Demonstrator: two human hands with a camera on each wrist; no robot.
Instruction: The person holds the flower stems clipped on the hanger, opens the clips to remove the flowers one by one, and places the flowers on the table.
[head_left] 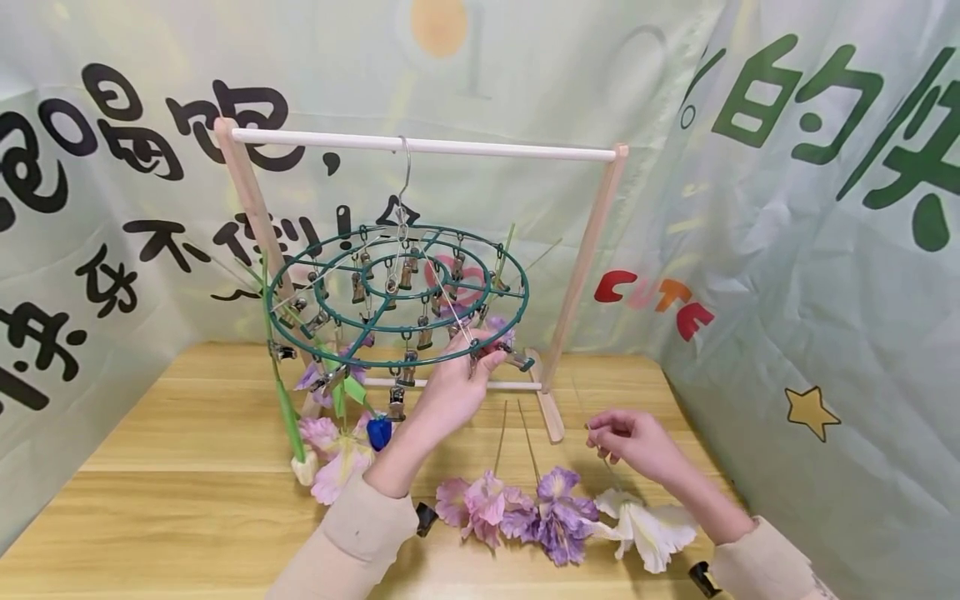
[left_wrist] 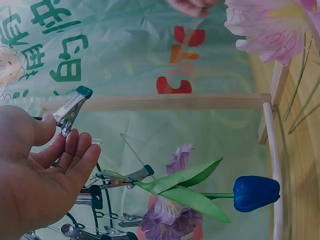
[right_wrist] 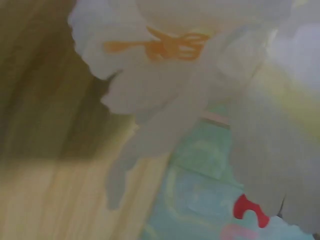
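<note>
A green round hanger [head_left: 390, 329] with several metal clips hangs by its hook from a wooden rack's white rod. At its near right edge, my left hand [head_left: 446, 400] pinches one clip [left_wrist: 72, 111] between thumb and fingers. Over the table on the right, my right hand [head_left: 637, 442] pinches the thin stem of a white flower [head_left: 648, 533], whose petals fill much of the right wrist view. That hand is out of its own wrist view. A blue tulip [left_wrist: 256, 193] hangs head down from another clip, near a purple flower [left_wrist: 170, 217].
Pink flowers [head_left: 483, 504] and purple flowers [head_left: 558, 517] lie at the table's front, stems pointing away. A white tulip [head_left: 303, 468] hangs at the hanger's left. Black clips [head_left: 425, 519] lie near both sleeves. The wooden rack [head_left: 588, 267] stands behind, before printed cloth walls.
</note>
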